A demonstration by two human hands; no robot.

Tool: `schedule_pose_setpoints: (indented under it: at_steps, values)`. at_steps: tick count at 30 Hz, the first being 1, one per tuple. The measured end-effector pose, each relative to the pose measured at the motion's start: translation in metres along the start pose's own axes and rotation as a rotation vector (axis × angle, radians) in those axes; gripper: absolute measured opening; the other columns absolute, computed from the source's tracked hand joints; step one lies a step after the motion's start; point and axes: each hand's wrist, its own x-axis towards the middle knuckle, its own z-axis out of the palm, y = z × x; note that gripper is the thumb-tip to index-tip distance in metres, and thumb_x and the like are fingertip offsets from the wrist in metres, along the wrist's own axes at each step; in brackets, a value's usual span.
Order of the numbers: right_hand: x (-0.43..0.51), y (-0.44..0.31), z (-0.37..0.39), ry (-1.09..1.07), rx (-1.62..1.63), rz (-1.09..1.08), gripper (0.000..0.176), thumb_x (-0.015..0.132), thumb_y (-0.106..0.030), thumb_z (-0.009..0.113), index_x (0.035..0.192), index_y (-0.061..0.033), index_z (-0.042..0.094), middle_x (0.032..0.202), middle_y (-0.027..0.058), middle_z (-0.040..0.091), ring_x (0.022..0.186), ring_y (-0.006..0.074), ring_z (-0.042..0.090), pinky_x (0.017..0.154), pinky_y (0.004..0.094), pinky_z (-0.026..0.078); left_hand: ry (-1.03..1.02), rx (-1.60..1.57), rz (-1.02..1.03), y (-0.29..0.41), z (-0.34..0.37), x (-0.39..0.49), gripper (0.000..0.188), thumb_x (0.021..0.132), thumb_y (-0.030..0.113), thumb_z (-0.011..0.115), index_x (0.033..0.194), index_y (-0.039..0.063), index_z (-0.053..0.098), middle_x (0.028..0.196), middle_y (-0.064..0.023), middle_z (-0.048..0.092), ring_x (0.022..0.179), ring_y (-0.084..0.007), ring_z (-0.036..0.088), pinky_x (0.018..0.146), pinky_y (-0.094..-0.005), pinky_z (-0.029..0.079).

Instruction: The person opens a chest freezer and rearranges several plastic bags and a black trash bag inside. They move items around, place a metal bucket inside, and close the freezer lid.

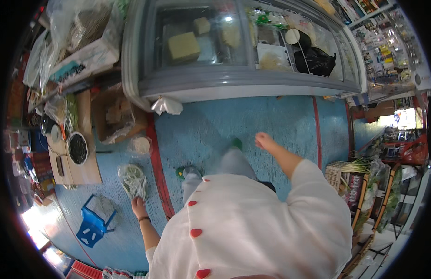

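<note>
At the left of the view, my left hand (139, 208) grips a clear plastic bag (132, 180). Leafy greens show through its film, and it hangs above the blue floor. A dark band circles that wrist. My right hand (265, 141) is out in front of me over bare floor, its fingers curled in with nothing visible in them. Ahead of me stands a long chest freezer (215, 82) with sliding glass lids. Pale yellow blocks (183, 46) lie inside its left part, and a black plastic bag (315, 61) lies in its right part.
A blue plastic chair (91, 223) stands on the floor at lower left. An open cardboard box (114, 115) is beside the freezer's left end, near a table (91, 167) bearing a bowl (77, 148). Vegetable racks (362, 198) line the right side.
</note>
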Motion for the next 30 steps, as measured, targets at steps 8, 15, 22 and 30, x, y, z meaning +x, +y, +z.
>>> schedule_pose_setpoints:
  at_steps: [8, 15, 22, 30]
  values:
    - [-0.037, 0.105, -0.218, 0.208, -0.101, 0.138, 0.034, 0.086, -0.023, 0.052, 0.108, 0.0017, 0.058, 0.084, 0.0108, 0.063, 0.070, 0.0176, 0.060, 0.057, 0.0300, 0.046, -0.551, 0.190, 0.390, 0.146, 0.402, -0.099, 0.022, 0.086, 0.010, 0.055, 0.104, -0.001, 0.058, 0.091, -0.0083, 0.062, 0.080, -0.0151, 0.059, 0.070, -0.0275, 0.047]
    - [0.010, -0.020, -0.278, 0.156, -0.008, -0.255, 0.035, 0.087, -0.021, 0.052, 0.111, 0.0037, 0.056, 0.089, 0.0082, 0.063, 0.079, 0.0149, 0.059, 0.070, 0.0267, 0.046, -0.757, 0.626, 0.770, 0.244, 0.597, -0.205, 0.020, 0.086, 0.011, 0.057, 0.102, -0.001, 0.060, 0.089, -0.0094, 0.064, 0.082, -0.0158, 0.062, 0.073, -0.0266, 0.048]
    - [0.122, -0.173, -0.324, 0.109, 0.096, -0.568, 0.030, 0.090, -0.018, 0.054, 0.113, 0.0005, 0.056, 0.096, 0.0092, 0.064, 0.087, 0.0174, 0.059, 0.078, 0.0280, 0.046, -0.770, 0.509, 0.860, 0.304, 0.738, -0.171, 0.025, 0.083, 0.011, 0.060, 0.105, 0.000, 0.059, 0.090, -0.0096, 0.063, 0.084, -0.0158, 0.061, 0.073, -0.0262, 0.048]
    - [0.303, -0.283, -0.340, 0.298, -1.067, -0.426, 0.050, 0.078, -0.026, 0.066, 0.121, -0.0070, 0.049, 0.130, 0.0131, 0.044, 0.111, 0.0323, 0.048, 0.091, 0.0412, 0.043, -0.686, 1.065, 0.724, 0.317, 0.989, -0.093, 0.072, 0.072, 0.009, 0.066, 0.135, 0.013, 0.031, 0.132, -0.0169, 0.038, 0.099, -0.0341, 0.058, 0.082, -0.0420, 0.049]
